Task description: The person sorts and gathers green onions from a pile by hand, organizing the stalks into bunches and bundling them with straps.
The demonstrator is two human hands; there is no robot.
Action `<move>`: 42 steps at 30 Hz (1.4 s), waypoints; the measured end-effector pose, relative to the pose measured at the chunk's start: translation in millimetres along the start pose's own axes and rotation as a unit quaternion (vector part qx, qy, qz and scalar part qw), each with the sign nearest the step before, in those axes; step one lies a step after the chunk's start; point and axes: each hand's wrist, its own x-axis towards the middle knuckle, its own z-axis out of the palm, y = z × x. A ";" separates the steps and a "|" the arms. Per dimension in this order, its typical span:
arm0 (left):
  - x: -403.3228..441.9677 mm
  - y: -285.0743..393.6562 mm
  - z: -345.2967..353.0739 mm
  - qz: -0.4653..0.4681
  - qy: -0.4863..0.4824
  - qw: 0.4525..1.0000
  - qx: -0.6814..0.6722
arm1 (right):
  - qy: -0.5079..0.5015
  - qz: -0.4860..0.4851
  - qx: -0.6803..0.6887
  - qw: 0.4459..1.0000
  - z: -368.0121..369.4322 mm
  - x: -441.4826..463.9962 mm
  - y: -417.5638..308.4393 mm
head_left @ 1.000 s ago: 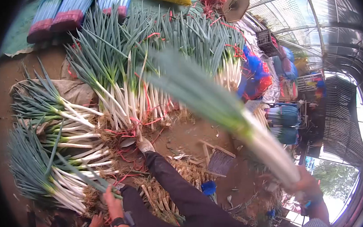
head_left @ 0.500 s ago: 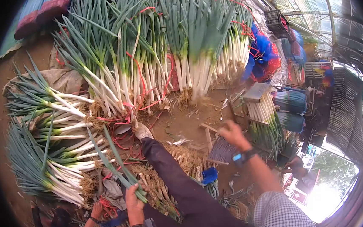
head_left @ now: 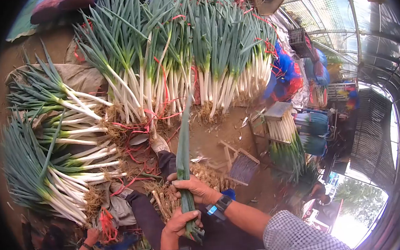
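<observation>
In front of my body, my left hand (head_left: 178, 223) is closed around the lower end of a few long green onion leaves (head_left: 182, 159). Just above it, my right hand (head_left: 195, 190) grips the same leaves, thumb across them. The leaves point up and away, their tips overlapping the dirt floor beyond. To the left lies a heap of green onions (head_left: 58, 178) with white stalks and rooty ends. Standing bundles of green onions (head_left: 158, 72) line the far side, with red twine (head_left: 148, 115) among them.
At lower left another person's hand (head_left: 92, 237) is beside red twine (head_left: 107, 224). A wooden frame with a bristly dark panel (head_left: 243, 168) rests on the floor at right. Beyond it, a stand holds green onions (head_left: 282, 130). Cut stalk ends (head_left: 161, 201) lie by my legs.
My right hand has come left from beside the bristly panel and closed on the leaves. My left hand has moved right, and the leaves now stand more upright.
</observation>
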 end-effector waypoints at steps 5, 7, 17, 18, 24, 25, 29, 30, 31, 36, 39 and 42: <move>-9.3 2.0 12.2 0.239 0.219 0.880 0.347 | 0.223 -0.045 -0.058 0.972 -6.5 14.6 28.5; 10.9 -13.1 -7.4 0.357 0.256 0.781 0.445 | 0.145 -0.094 -0.291 0.941 -17.6 9.9 20.4; 76.2 42.6 23.0 0.358 0.213 0.753 0.510 | 0.249 -0.181 -0.149 0.940 -44.0 10.6 -81.5; 50.8 52.8 26.5 0.367 0.259 0.748 0.488 | 0.199 -0.161 -0.115 0.960 -39.7 21.6 -66.3; -1.0 72.2 -52.1 0.304 0.398 0.749 0.434 | 0.100 -0.077 -0.441 0.889 43.4 74.9 19.8; -11.9 69.2 -68.8 0.317 0.439 0.723 0.430 | 0.026 -0.116 -0.463 0.878 62.5 79.0 33.6; -50.7 69.0 -110.7 0.355 0.559 0.628 0.408 | -0.052 -0.003 -0.637 0.769 79.5 88.4 35.8; -54.6 74.5 -113.5 0.354 0.573 0.628 0.390 | -0.075 0.002 -0.675 0.734 80.5 92.8 30.8; -58.5 77.1 -116.5 0.350 0.589 0.628 0.370 | -0.064 0.001 -0.693 0.718 82.5 93.8 28.7; -72.7 53.1 -121.3 0.419 0.680 0.526 0.292 | -0.069 0.011 -0.772 0.632 75.9 114.2 4.4; -101.4 11.2 -127.7 0.410 0.706 0.504 0.282 | -0.106 0.018 -0.808 0.580 68.0 139.0 -2.7; -113.5 -42.9 -151.3 0.381 0.722 0.512 0.267 | -0.176 0.004 -0.830 0.529 84.7 145.0 23.5</move>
